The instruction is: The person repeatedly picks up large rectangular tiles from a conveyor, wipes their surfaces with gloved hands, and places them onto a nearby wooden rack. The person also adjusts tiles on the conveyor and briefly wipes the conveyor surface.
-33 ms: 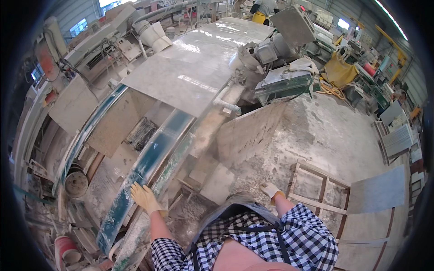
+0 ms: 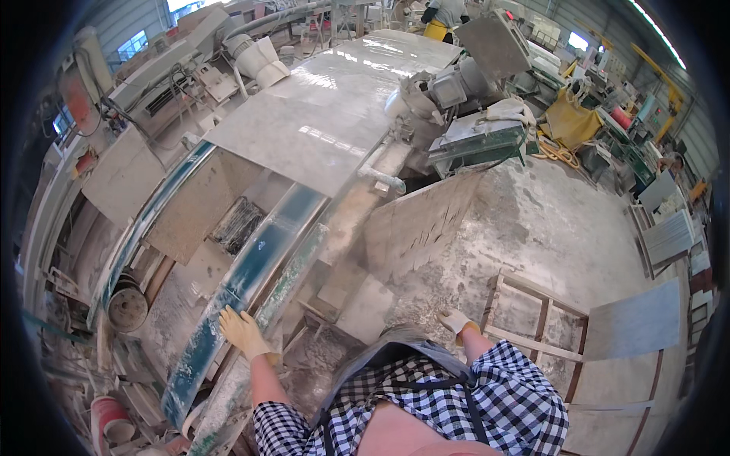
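My left hand [image 2: 243, 333], in a pale yellow glove, lies with its fingers stretched out on a dusty blue belt [image 2: 245, 277] at the machine's near side. Nothing is in its grasp. My right hand [image 2: 455, 320], in a whitish glove, hangs in the air over the floor to my right, its fingers loosely apart and holding nothing. A large, shiny light-grey slab [image 2: 304, 129] lies flat across the machine, beyond the left hand. Its near edge rests over the blue belt and a second blue belt [image 2: 171, 182] farther left.
A motor [image 2: 449, 87] and a green-edged metal box [image 2: 483, 137] stand right of the slab. Wooden frames [image 2: 536, 327] and a bluish panel [image 2: 637, 318] lie to my right. A roller [image 2: 128, 308] sits left below the belts. A person [image 2: 441, 21] stands far back.
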A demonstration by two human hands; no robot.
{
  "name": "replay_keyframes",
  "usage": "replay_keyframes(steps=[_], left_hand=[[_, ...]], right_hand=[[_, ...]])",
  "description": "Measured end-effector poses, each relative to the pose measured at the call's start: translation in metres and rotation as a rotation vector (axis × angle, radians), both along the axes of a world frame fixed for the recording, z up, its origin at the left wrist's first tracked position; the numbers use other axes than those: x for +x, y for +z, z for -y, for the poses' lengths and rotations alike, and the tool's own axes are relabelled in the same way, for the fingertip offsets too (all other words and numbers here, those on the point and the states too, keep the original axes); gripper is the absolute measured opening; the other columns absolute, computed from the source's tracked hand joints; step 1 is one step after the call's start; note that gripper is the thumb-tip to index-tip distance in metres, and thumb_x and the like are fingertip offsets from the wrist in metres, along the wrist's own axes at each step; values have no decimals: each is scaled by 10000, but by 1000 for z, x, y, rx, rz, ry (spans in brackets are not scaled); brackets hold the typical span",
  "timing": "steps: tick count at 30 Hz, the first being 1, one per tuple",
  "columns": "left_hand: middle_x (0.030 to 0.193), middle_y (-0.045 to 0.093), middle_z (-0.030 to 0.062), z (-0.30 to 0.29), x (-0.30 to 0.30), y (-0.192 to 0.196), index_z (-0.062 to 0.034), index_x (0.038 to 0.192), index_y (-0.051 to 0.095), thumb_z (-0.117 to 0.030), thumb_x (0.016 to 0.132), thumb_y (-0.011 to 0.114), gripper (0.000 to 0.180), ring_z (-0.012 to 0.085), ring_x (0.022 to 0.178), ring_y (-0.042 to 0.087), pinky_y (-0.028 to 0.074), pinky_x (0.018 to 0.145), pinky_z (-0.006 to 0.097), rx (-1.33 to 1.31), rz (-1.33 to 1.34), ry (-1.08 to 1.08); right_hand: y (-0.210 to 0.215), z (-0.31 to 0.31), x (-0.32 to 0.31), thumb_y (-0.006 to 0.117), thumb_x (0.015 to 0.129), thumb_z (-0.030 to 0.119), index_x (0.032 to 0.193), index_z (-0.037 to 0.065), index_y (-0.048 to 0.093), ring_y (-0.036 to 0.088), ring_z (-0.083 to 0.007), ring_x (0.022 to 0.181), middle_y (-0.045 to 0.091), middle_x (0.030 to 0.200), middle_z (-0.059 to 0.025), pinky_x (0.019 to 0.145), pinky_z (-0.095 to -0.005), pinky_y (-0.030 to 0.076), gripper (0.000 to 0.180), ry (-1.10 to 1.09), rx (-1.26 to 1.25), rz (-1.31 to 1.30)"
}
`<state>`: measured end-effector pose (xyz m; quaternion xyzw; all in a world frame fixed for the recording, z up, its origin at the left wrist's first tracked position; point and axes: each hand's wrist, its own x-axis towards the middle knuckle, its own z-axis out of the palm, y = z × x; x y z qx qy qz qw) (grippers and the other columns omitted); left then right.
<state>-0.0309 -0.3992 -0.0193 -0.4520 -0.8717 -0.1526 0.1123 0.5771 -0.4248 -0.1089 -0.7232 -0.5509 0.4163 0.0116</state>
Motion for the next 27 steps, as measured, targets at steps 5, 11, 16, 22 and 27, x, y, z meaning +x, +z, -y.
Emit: replay_keyframes(steps=[5, 11, 16, 22, 27], left_hand=[[1403, 631, 255, -7, -25, 22, 52, 1345, 648, -241, 1021, 546, 448, 414, 1326, 563, 329, 1208, 485, -9, 100, 13], [1491, 560, 232, -12, -7, 12, 46, 1426, 577, -277, 1061, 486, 495, 364, 1387, 500, 338, 1197, 470, 39, -53, 88], [1545, 520, 226, -11, 0, 24, 59, 1472, 532, -292, 1081, 438, 534, 354, 1449, 455, 310, 1230, 447, -77, 25, 129], [1461, 585, 246, -8, -3, 13, 89, 1390, 594, -242, 1043, 484, 491, 371, 1390, 506, 325, 1207, 464, 31, -37, 102], [1472, 581, 243, -5, -5, 6, 85, 1399, 591, -244, 1048, 473, 496, 356, 1395, 509, 309, 1222, 462, 46, -59, 94]], right_hand=[[-23, -7, 14, 572, 975, 426, 1220, 46, 734, 710, -329, 1066, 750, 1149, -213, 922, -412, 532, 481, 7, 23, 21], [21, -36, -20, 533, 985, 407, 1260, 37, 706, 653, -364, 1195, 705, 1273, -214, 998, -416, 497, 493, -11, 174, -237], [78, -39, -47, 553, 983, 396, 1315, 60, 690, 638, -361, 1226, 681, 1326, -207, 1030, -424, 494, 492, 35, 161, -158], [76, -20, -33, 542, 983, 356, 1303, 81, 707, 660, -370, 1202, 685, 1329, -211, 1011, -411, 515, 454, -75, 86, -302], [30, -14, -4, 535, 965, 415, 1231, 54, 723, 675, -398, 1170, 716, 1215, -244, 973, -447, 526, 487, 31, 84, -54]])
